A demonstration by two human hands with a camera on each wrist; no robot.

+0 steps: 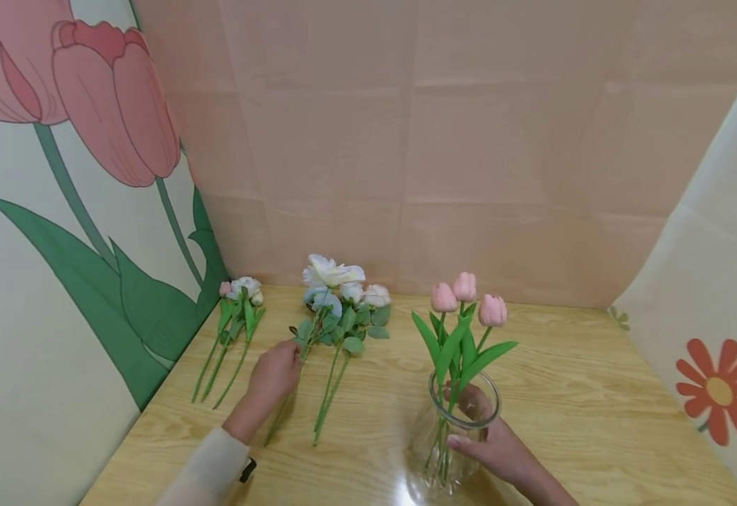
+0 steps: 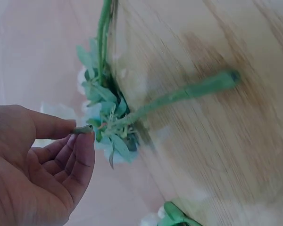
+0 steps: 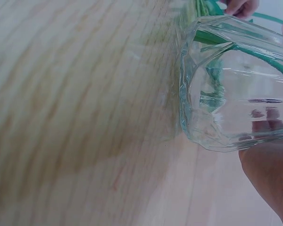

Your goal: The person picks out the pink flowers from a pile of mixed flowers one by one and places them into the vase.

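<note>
On the left side of the table, my left hand (image 1: 276, 372) pinches a green flower stem (image 2: 83, 128) between thumb and fingertips. A large white flower (image 1: 332, 273) and pale blue blooms (image 1: 327, 303) stand above that hand. Another green stem (image 2: 193, 92) reaches toward the camera in the left wrist view. My right hand (image 1: 501, 450) grips a clear glass vase (image 3: 236, 117) around its upper side, thumb at the front. Three pink tulips (image 1: 464, 287) with green leaves stand in the vase, their stems visible through the glass.
Pale pink roses (image 1: 377, 295) with leafy stems lie beside the blue blooms. A smaller bunch of white and pink flowers (image 1: 244, 289) lies at the far left of the wooden table (image 1: 570, 407). A plain backdrop (image 1: 501, 140) hangs behind, with printed cloths at both sides.
</note>
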